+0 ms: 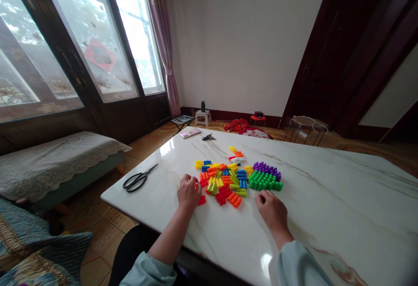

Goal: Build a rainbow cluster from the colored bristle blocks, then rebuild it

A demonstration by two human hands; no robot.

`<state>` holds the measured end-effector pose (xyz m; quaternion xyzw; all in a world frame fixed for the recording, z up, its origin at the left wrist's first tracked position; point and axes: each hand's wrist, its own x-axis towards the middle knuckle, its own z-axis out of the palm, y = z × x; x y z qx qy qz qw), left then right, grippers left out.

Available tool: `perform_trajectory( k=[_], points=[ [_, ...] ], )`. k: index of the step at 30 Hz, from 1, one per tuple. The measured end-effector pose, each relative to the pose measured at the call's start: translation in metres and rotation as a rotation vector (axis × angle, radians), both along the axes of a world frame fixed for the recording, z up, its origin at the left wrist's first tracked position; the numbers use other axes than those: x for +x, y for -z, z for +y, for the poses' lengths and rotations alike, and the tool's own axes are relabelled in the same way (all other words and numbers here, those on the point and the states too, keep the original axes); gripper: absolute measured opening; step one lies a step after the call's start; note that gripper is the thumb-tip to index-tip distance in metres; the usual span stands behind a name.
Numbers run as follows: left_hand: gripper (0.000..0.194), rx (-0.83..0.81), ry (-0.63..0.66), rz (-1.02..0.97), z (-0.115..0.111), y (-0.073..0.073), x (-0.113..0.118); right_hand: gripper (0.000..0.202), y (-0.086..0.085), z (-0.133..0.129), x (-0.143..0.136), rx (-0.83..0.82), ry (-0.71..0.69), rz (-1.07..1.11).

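A pile of small plastic tube-like pieces (pixel 224 179) in red, orange, yellow, lime and blue lies on the white marble-look table (pixel 326 216). My left hand (pixel 188 192) is at the pile's left side, fingers curled, with a bit of red plastic piece (pixel 196 186) showing between thumb and fingers. Just below it lies another red piece (pixel 201 200). To the right of the pile, green pieces (pixel 265 181) stand in close rows, with purple pieces (pixel 267 169) behind. In front of the green rows my right hand (pixel 271 211) rests with fingers pinched; what they hold, if anything, is hidden.
Black-handled scissors (pixel 139 180) lie at the table's left. Toward the far edge are a pink phone (pixel 190 133) and a small dark tool (pixel 208 137). Beyond the table stand a white stool (pixel 203 117), a round-topped stool (pixel 307 124) and a cloth-covered bench (pixel 62 155).
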<state>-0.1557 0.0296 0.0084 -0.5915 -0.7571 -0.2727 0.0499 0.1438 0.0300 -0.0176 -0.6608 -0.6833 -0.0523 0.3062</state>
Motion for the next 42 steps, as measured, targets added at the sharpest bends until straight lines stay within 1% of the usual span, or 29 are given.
perform_trajectory(
  k=[3,6,10,12,14,16,18,20,21,23,26,28,29,30,32,33,34,37,39,42],
  points=[
    [0.018,-0.061,0.030,0.048,0.001,-0.001,0.002,0.026,-0.001,-0.001,0.000,-0.005,0.003,0.005],
    [0.022,-0.087,0.002,0.030,0.004,-0.002,0.002,0.026,-0.004,-0.002,0.000,-0.015,0.004,0.014],
    [0.024,-0.022,-0.041,-0.071,0.015,-0.005,0.000,0.026,-0.006,-0.002,-0.001,-0.032,0.005,0.038],
    [0.024,0.044,-0.025,-0.166,0.025,-0.010,0.004,0.026,-0.007,-0.002,-0.001,-0.035,0.008,0.041],
    [0.028,0.107,0.052,-0.306,0.037,-0.016,0.011,0.027,-0.007,-0.002,-0.001,-0.035,0.011,0.040],
    [0.032,0.142,0.156,-0.424,0.050,-0.022,0.019,0.027,-0.008,-0.002,-0.001,-0.033,0.016,0.041],
    [0.034,0.151,0.240,-0.475,0.058,-0.027,0.025,0.027,-0.009,-0.003,-0.002,-0.035,0.020,0.047],
    [0.036,0.164,0.325,-0.516,0.059,-0.028,0.025,0.027,-0.011,-0.003,-0.002,-0.041,0.022,0.052],
    [0.037,0.178,0.371,-0.541,0.056,-0.027,0.023,0.026,-0.011,-0.004,-0.002,-0.045,0.022,0.055],
    [0.037,0.212,0.440,-0.563,0.043,-0.024,0.016,0.026,-0.012,-0.004,-0.001,-0.054,0.025,0.056],
    [0.029,0.218,0.467,-0.474,0.007,-0.015,0.004,0.027,-0.011,-0.003,-0.001,-0.059,0.030,0.057],
    [0.027,0.163,0.490,-0.371,-0.019,-0.009,0.000,0.027,-0.010,-0.002,-0.001,-0.057,0.029,0.059],
    [0.031,0.118,0.491,-0.307,-0.031,-0.006,-0.001,0.027,-0.009,-0.002,-0.001,-0.054,0.028,0.060],
    [0.039,0.085,0.481,-0.240,-0.041,-0.003,0.000,0.027,-0.008,-0.002,-0.001,-0.052,0.027,0.062],
    [0.056,0.045,0.429,-0.140,-0.054,0.002,0.002,0.027,-0.008,-0.002,-0.001,-0.049,0.026,0.064],
    [0.059,0.039,0.404,-0.111,-0.057,0.004,0.004,0.026,-0.008,-0.002,-0.001,-0.049,0.028,0.062],
    [0.058,0.037,0.386,-0.096,-0.058,0.007,0.005,0.026,-0.007,-0.002,-0.001,-0.048,0.030,0.060],
    [0.039,0.040,0.374,-0.087,-0.054,0.012,0.008,0.028,-0.007,-0.002,0.000,-0.034,0.013,0.041],
    [0.031,0.059,0.386,-0.087,-0.050,0.015,0.008,0.030,-0.008,-0.002,-0.001,-0.003,-0.039,0.036],
    [0.027,0.103,0.412,-0.104,-0.046,0.022,0.007,0.027,-0.015,-0.004,-0.013,0.039,-0.178,0.058]
  ],
)
